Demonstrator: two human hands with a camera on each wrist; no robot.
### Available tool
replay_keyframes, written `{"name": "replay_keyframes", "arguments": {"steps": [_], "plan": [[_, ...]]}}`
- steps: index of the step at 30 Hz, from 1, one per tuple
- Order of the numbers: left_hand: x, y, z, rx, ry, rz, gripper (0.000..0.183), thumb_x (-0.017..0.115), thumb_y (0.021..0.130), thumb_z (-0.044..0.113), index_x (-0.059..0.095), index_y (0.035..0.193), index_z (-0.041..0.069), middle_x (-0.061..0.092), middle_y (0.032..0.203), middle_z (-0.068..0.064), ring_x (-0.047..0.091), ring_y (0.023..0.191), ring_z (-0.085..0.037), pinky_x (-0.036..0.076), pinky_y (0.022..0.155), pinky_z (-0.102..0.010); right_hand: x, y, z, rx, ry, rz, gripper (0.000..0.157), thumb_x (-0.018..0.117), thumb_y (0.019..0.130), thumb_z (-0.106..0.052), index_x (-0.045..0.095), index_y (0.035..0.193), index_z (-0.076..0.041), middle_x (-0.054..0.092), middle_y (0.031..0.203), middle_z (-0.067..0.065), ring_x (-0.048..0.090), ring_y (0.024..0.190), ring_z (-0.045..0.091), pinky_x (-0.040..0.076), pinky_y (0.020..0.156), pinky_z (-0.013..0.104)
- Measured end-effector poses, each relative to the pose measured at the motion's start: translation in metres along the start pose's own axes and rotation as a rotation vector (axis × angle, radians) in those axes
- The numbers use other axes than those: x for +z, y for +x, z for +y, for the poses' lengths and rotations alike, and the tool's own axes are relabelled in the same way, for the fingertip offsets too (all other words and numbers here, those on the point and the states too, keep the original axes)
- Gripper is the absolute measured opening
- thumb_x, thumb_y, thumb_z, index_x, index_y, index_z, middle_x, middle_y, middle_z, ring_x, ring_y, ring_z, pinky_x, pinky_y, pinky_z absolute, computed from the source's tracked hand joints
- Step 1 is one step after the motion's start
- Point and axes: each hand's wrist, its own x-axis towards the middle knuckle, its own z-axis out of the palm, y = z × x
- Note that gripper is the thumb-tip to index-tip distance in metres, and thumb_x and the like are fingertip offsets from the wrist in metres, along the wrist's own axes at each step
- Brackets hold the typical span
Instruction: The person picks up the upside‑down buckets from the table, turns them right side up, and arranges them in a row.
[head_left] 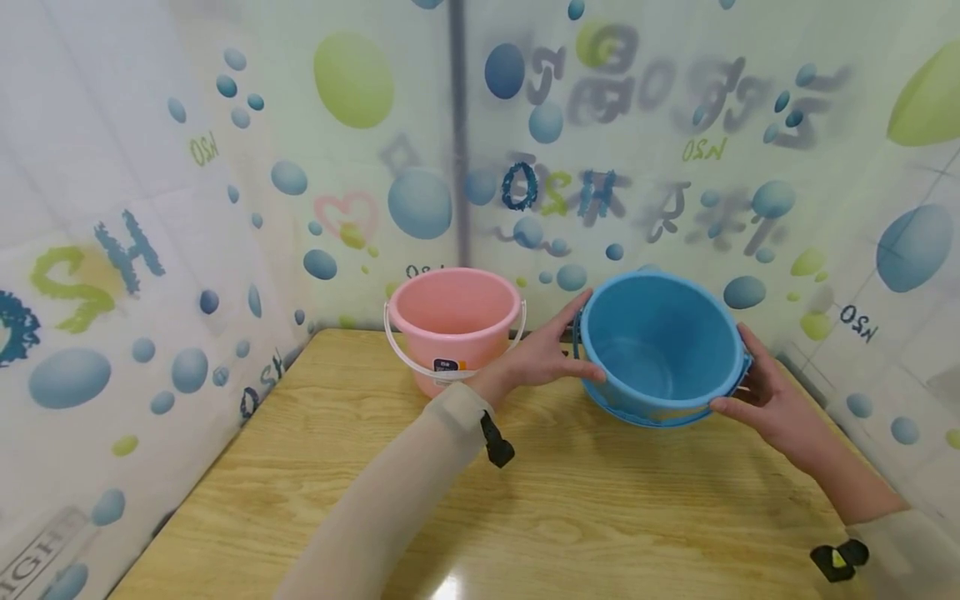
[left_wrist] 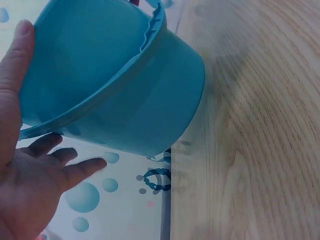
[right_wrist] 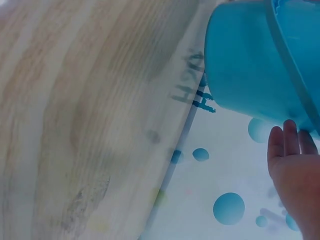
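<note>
A blue plastic bucket is held at the right of the wooden table, its opening tipped toward me. My left hand grips it at the left of the rim, thumb in front and fingers around the outside. On the opposite side, my right hand holds the rim, its thumb at the front edge. The bucket's blue handle hangs down along its front, below the rim. In the left wrist view the thumb lies at the rim of the bucket; in the right wrist view the fingertips meet the wall of the bucket.
A pink bucket with a white handle and a dark label stands at the table's back, left of the blue one and behind my left forearm. The wood-grain table is enclosed by a patterned curtain at the back and sides.
</note>
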Motion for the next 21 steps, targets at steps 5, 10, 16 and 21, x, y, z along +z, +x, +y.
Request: {"name": "replay_keyframes", "arguments": {"steps": [5, 10, 16, 21], "plan": [[0.002, 0.002, -0.002, -0.029, -0.037, 0.012, 0.106, 0.081, 0.087, 0.035, 0.004, 0.157, 0.056, 0.022, 0.170, -0.002, 0.041, 0.148, -0.033, 0.055, 0.099, -0.042, -0.001, 0.004, 0.001, 0.032, 0.040, -0.028, 0.095, 0.059, 0.101, 0.001, -0.004, 0.165, -0.030, 0.022, 0.165, 0.016, 0.053, 0.133, 0.012, 0.055, 0.085, 0.015], [0.005, 0.007, -0.008, -0.013, -0.018, 0.030, 0.098, 0.075, 0.093, 0.038, 0.004, 0.160, 0.050, 0.024, 0.169, -0.006, 0.043, 0.146, -0.031, 0.050, 0.107, -0.039, 0.000, 0.007, 0.001, 0.080, 0.021, -0.023, 0.088, 0.055, 0.105, -0.008, -0.005, 0.165, -0.030, 0.012, 0.169, 0.020, 0.027, 0.143, 0.061, 0.050, 0.086, 0.010], [0.008, 0.011, -0.014, -0.036, -0.032, 0.049, 0.095, 0.072, 0.095, 0.042, 0.003, 0.160, 0.049, 0.031, 0.167, -0.007, 0.045, 0.145, -0.028, 0.050, 0.108, -0.037, -0.001, 0.010, 0.001, 0.123, 0.052, -0.033, 0.084, 0.051, 0.107, -0.015, -0.008, 0.163, -0.037, 0.010, 0.169, 0.022, 0.024, 0.146, 0.056, 0.048, 0.088, 0.009], [0.012, 0.014, -0.019, -0.084, -0.078, 0.058, 0.093, 0.070, 0.096, 0.045, 0.003, 0.160, 0.050, 0.032, 0.166, -0.009, 0.046, 0.144, -0.028, 0.053, 0.102, -0.037, -0.002, 0.012, 0.004, 0.158, 0.025, -0.051, 0.084, 0.049, 0.109, -0.022, -0.014, 0.162, -0.037, 0.014, 0.166, 0.029, 0.035, 0.146, 0.046, 0.048, 0.087, 0.009]]}}
